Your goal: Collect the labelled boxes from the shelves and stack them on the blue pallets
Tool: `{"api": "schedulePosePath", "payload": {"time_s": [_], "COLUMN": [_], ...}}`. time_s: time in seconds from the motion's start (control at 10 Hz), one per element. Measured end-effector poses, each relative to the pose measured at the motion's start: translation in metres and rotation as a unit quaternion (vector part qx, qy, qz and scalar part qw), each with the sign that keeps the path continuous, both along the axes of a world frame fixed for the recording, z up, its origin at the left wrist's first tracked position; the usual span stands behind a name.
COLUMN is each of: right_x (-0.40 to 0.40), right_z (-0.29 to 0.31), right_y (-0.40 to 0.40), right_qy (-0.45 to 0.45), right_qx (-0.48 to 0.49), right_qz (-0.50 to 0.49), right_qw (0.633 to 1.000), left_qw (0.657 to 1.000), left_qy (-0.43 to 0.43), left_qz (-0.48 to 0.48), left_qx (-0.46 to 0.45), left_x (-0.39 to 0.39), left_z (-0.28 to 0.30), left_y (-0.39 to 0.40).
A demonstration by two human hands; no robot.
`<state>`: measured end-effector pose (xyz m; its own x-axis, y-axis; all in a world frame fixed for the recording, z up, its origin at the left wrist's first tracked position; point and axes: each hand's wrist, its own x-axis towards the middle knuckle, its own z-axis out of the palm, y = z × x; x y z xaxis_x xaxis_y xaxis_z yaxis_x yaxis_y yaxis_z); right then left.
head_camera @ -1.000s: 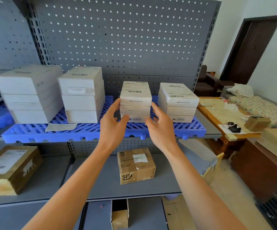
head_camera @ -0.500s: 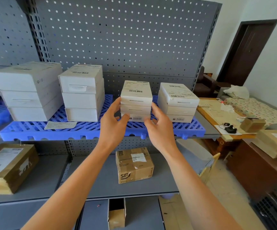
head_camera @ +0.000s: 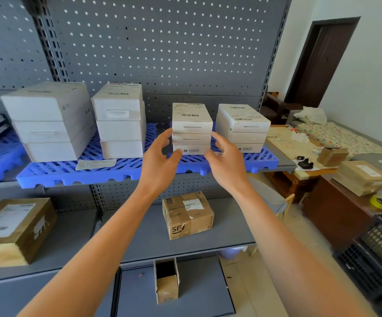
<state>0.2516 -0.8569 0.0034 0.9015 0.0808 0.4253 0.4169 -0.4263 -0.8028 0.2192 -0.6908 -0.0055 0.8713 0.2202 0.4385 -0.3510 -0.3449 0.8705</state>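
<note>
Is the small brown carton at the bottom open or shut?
Open: the carton stands with its top flaps up and a dark hollow showing inside.

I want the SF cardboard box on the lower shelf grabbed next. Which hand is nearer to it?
Left, slightly. The left hand hangs above the SF cardboard box, just left of it; the right hand is above and further right.

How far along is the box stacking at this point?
Done: four stacks of white labelled boxes sit on the blue pallet. In hand: the left hand and right hand flank the third stack, thumbs at its bottom box; no firm grip shows. Left: the SF carton and large brown box remain on the lower shelf.
</note>
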Motion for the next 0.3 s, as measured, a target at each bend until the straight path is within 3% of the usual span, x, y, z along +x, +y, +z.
{"api": "schedulePosePath", "payload": {"time_s": [0.3], "right_x": [-0.068], "right_z": [0.005], "right_y": [0.009], "right_qy": [-0.054], "right_qx": [-0.117], "right_qz": [0.012], "right_qw": [0.992], "left_qw": [0.987], "left_qy": [0.024], "left_qz": [-0.009], "left_qx": [0.162], "left_x": [-0.071], "left_z": [0.008], "left_y": [0.025]}}
